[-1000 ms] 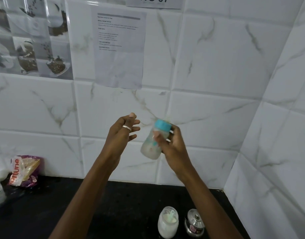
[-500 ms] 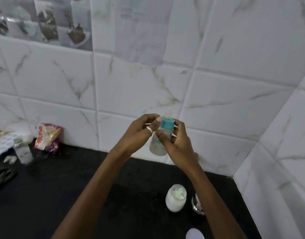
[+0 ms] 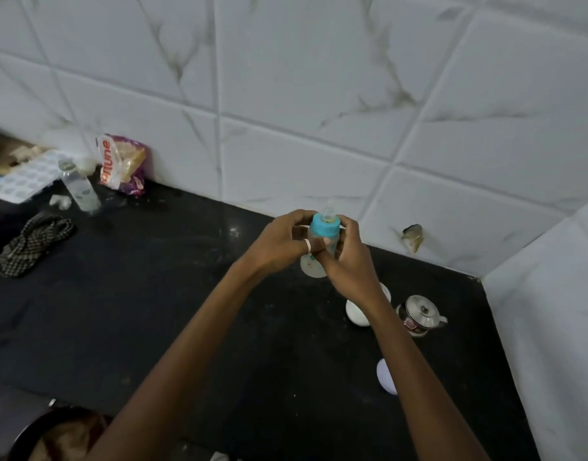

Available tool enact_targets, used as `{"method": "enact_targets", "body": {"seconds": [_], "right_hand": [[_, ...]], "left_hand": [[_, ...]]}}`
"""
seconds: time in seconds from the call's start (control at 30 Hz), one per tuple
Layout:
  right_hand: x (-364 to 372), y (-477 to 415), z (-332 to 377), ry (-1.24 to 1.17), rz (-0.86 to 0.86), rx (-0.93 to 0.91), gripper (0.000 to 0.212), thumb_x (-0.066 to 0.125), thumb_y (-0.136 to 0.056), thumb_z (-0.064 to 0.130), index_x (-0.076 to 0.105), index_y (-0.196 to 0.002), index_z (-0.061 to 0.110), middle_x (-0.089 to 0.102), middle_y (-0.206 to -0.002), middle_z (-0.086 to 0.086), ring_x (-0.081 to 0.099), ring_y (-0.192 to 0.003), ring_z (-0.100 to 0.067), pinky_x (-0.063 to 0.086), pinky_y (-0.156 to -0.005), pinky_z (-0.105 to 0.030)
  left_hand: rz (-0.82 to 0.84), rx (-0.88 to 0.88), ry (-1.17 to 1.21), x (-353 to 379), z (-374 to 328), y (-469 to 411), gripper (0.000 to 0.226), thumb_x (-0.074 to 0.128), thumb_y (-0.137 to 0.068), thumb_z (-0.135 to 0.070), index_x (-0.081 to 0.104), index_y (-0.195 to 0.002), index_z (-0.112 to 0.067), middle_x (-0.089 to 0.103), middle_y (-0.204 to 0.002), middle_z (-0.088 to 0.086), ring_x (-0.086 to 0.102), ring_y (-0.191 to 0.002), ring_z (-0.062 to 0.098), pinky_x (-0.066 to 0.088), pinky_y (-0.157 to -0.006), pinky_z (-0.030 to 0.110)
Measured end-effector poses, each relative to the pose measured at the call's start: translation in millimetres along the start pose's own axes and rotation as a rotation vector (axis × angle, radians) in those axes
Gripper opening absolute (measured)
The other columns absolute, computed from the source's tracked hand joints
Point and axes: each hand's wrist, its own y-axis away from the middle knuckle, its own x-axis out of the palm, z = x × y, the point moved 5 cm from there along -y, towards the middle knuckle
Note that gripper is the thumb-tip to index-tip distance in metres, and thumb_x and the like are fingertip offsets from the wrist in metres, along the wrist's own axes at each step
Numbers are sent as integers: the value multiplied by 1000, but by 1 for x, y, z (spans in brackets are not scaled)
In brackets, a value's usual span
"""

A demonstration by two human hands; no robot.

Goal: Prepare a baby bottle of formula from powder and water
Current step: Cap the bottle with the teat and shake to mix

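A small clear baby bottle (image 3: 314, 266) with a blue collar (image 3: 325, 226) and a clear teat stands upright in the air above the black counter (image 3: 153, 294). My left hand (image 3: 279, 242), with a ring on one finger, and my right hand (image 3: 347, 257) both curl around its body from either side. Whitish liquid shows in the bottle's lower part. A white open jar of powder (image 3: 355, 313) stands on the counter just under my right wrist, partly hidden.
A small steel lidded pot (image 3: 420, 314) sits right of the jar, a white lid (image 3: 385, 375) lies nearer me. Far left are a water bottle (image 3: 79, 186), a snack packet (image 3: 123, 164), a blister sheet (image 3: 23, 179) and a checked cloth (image 3: 29, 242). Tiled walls close the back and right.
My left hand went from apart and open to gripping the bottle alongside the right. Both hands brought the bottle lower toward the counter as the camera tilted down.
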Motion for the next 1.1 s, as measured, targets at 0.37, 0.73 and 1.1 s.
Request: {"method": "enact_targets", "body": {"seconds": [0.37, 0.73, 1.1], "right_hand": [[87, -23, -108, 5, 109, 237, 58, 70, -96, 27, 41, -145, 22, 60, -130, 7, 61, -115, -8, 49, -89, -19], [105, -40, -164, 56, -4, 305, 53, 67, -97, 16, 43, -144, 19, 57, -125, 10, 59, -110, -8, 49, -93, -23], [105, -39, -180, 115, 31, 289, 61, 67, -95, 15, 36, -148, 21, 58, -138, 1, 57, -118, -6, 48, -101, -27]], "left_hand": [[33, -210, -17, 11, 134, -19, 59, 82, -75, -15, 66, -132, -22, 73, -126, -4, 68, -117, 13, 54, -106, 43], [61, -292, 12, 44, 190, -56, 70, 65, -65, -8, 67, -134, -17, 73, -126, 1, 68, -118, 15, 55, -106, 41], [67, -324, -20, 58, 204, -57, 65, 70, -76, 6, 63, -135, -21, 71, -127, -1, 67, -119, 15, 54, -107, 38]]}}
